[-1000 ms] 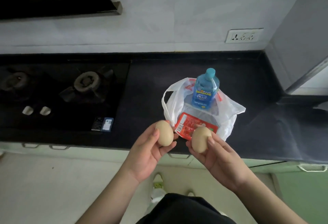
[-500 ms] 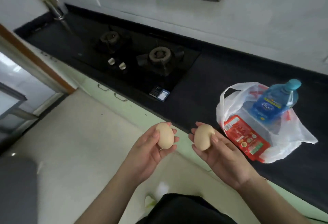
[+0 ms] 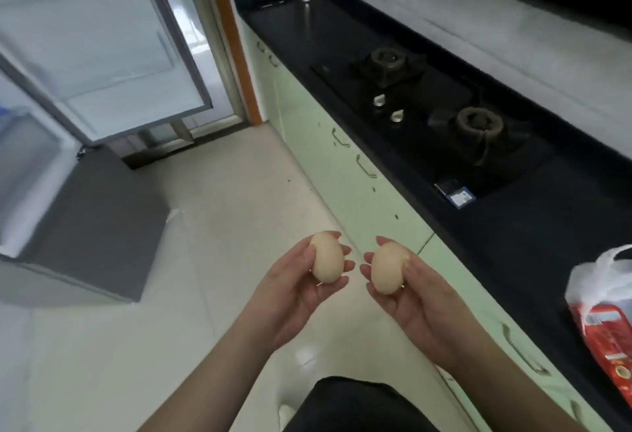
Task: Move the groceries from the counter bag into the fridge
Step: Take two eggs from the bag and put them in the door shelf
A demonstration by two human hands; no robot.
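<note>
Now two eggs, one per hand, held side by side and just apart above the pale floor (image 3: 212,219), in front of the green cabinets (image 3: 345,171). Left hand (image 3: 294,291) with fingers (image 3: 345,265) curled round the left egg (image 3: 327,257), long axis near upright, narrower end up and tipped slightly left. Right hand (image 3: 420,301) with fingers (image 3: 371,269) cupped round the right egg (image 3: 388,269), long axis likewise near upright, leaning a little right. On the dark worktop (image 3: 547,226) at far right, white plastic bag (image 3: 595,277) with a red packet (image 3: 612,346) inside. Fridge door (image 3: 102,41) open at upper left, blurred.
</note>
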